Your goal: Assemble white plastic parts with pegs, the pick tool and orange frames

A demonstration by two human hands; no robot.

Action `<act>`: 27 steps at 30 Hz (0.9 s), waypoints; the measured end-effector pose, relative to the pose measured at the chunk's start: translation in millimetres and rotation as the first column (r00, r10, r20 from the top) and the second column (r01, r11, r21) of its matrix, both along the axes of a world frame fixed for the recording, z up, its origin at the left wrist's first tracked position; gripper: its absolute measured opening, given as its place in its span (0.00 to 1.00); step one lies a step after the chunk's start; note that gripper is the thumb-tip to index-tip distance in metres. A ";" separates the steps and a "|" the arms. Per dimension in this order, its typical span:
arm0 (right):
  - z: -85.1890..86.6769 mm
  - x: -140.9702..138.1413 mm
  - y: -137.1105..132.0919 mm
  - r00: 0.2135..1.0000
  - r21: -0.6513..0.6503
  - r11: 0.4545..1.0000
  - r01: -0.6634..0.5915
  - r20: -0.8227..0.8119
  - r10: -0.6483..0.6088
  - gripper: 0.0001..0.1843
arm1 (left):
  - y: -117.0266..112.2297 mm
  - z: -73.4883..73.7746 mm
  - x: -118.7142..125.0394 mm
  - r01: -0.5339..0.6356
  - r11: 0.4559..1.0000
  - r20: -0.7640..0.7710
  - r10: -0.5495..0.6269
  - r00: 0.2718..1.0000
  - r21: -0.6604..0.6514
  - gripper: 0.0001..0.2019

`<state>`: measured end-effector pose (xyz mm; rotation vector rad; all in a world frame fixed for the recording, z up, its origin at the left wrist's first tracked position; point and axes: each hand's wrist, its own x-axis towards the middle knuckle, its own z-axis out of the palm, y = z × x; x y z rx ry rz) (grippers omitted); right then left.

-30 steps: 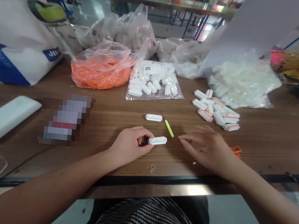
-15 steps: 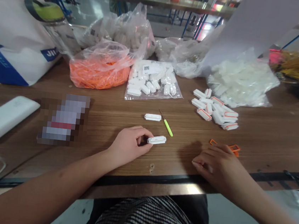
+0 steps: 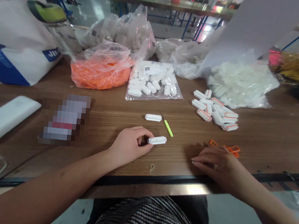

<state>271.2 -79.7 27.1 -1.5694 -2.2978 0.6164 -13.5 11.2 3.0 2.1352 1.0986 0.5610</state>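
Right hand (image 3: 213,162): since the first frame, shifted from near the green-handled tool (image 3: 168,128) toward the surface's (image 3: 112,110) right edge; loosely curled beside the orange frames (image 3: 235,150), grip cannot be told.
Left hand (image 3: 128,143): pinches a white connector (image 3: 158,140) near the near edge's middle.
White pile (image 3: 217,116): between middle and right edge; several pieces orange-edged, seemingly done.
Second connector (image 3: 153,117): beyond the held one; neither shows orange, apparently unfinished.

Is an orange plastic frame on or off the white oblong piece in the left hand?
Seemingly off: the white oblong piece shows no orange; underside hidden.
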 end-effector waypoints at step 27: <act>6.4 -70.2 59.2 0.999 0.134 0.990 -0.041 -0.019 0.043 0.07 | -3.0 -1.3 -0.6 -0.001 1.000 0.032 0.002 0.999 -0.028 0.06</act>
